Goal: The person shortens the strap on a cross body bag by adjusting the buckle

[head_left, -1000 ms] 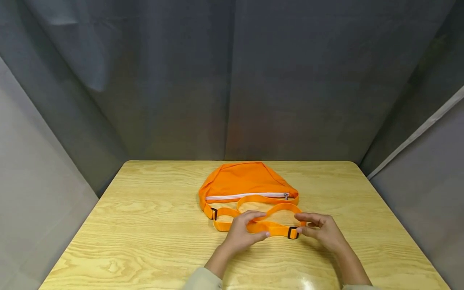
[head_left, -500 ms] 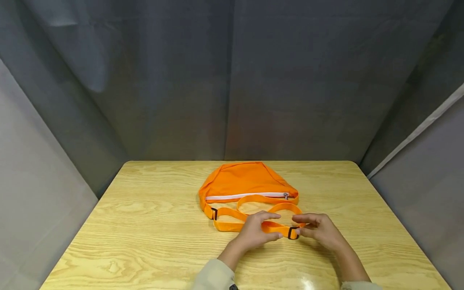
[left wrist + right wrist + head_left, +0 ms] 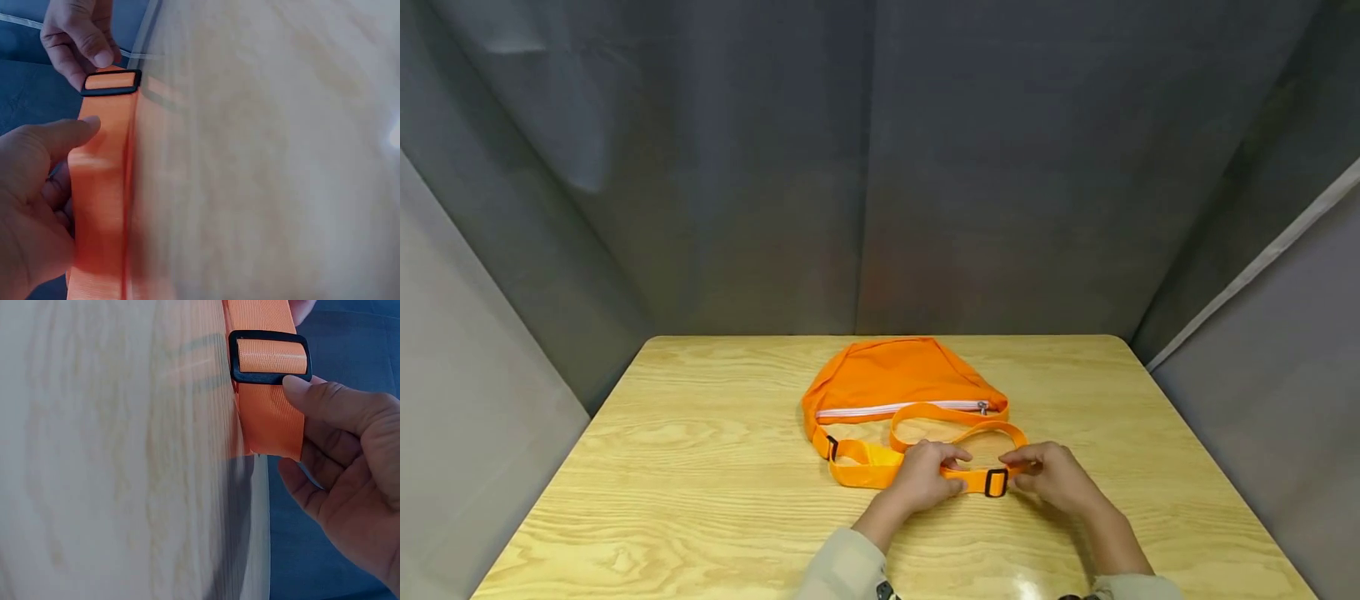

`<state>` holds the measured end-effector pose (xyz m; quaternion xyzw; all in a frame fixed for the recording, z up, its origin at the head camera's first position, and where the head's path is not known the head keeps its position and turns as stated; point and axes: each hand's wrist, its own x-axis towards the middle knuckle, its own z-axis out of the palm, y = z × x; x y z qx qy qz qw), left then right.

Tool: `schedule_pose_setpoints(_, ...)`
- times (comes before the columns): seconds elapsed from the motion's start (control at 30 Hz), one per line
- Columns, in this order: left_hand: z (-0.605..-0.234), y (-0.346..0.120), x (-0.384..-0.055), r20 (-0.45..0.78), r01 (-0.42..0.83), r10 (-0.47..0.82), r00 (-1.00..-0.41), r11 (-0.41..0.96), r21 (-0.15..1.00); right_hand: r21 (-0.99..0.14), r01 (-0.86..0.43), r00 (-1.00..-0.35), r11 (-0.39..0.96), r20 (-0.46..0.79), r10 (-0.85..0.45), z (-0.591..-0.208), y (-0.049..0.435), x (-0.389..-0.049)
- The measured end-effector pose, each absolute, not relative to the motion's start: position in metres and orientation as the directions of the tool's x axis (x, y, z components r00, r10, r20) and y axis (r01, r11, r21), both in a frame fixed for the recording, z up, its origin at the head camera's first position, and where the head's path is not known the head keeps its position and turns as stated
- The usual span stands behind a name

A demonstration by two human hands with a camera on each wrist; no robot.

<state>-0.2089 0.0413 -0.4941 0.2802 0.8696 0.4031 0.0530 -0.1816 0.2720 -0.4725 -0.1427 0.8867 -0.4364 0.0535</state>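
An orange bag [image 3: 898, 375] lies on the wooden table, its white zipper [image 3: 880, 409] facing the person. Its orange strap [image 3: 861, 475] is looped in front of it. My left hand [image 3: 921, 475] pinches the strap between thumb and fingers, left of a black slide buckle [image 3: 996, 482]. In the left wrist view the thumb lies on the flat webbing [image 3: 100, 187]. My right hand [image 3: 1048, 475] pinches the strap's folded end just right of the buckle. The right wrist view shows the thumb at the lower edge of the buckle [image 3: 272, 378], with the other fingers behind the webbing.
The wooden table [image 3: 662, 467] stretches out on both sides of the bag. A second black buckle [image 3: 832, 447] sits on the strap near the bag's left corner. Dark grey curtains [image 3: 760, 167] hang behind the table, and paler panels [image 3: 467, 417] flank it.
My left hand has slid right along the strap toward the buckle, and its fingers have closed on the webbing. The right hand stays by the buckle. The view has shifted slightly.
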Motion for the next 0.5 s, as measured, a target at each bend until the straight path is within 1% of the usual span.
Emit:
schedule_pose_setpoints(0.13,-0.498,0.040,-0.209,0.137,0.460,0.543,-0.829,0.521,0.719,-0.793,-0.197,-0.954,0.577,0.020,-0.299,-0.473,0.269,-0.180)
schedule_pose_setpoints(0.27,-0.491,0.035,-0.206,0.158,0.474,0.550,-0.820,0.499,0.726,-0.788,-0.191,-0.961,0.585,0.028,-0.276,-0.468,0.266,-0.177)
schedule_pose_setpoints(0.4,-0.478,0.031,-0.204,0.167,0.462,0.552,-0.817,0.453,0.763,-0.757,-0.222,-0.965,0.614,0.080,-0.250,-0.459,0.263,-0.174)
schedule_pose_setpoints(0.5,-0.470,0.026,-0.204,0.168,0.452,0.555,-0.815,0.426,0.784,-0.740,-0.278,-0.955,0.612,0.142,-0.261,-0.453,0.259,-0.173)
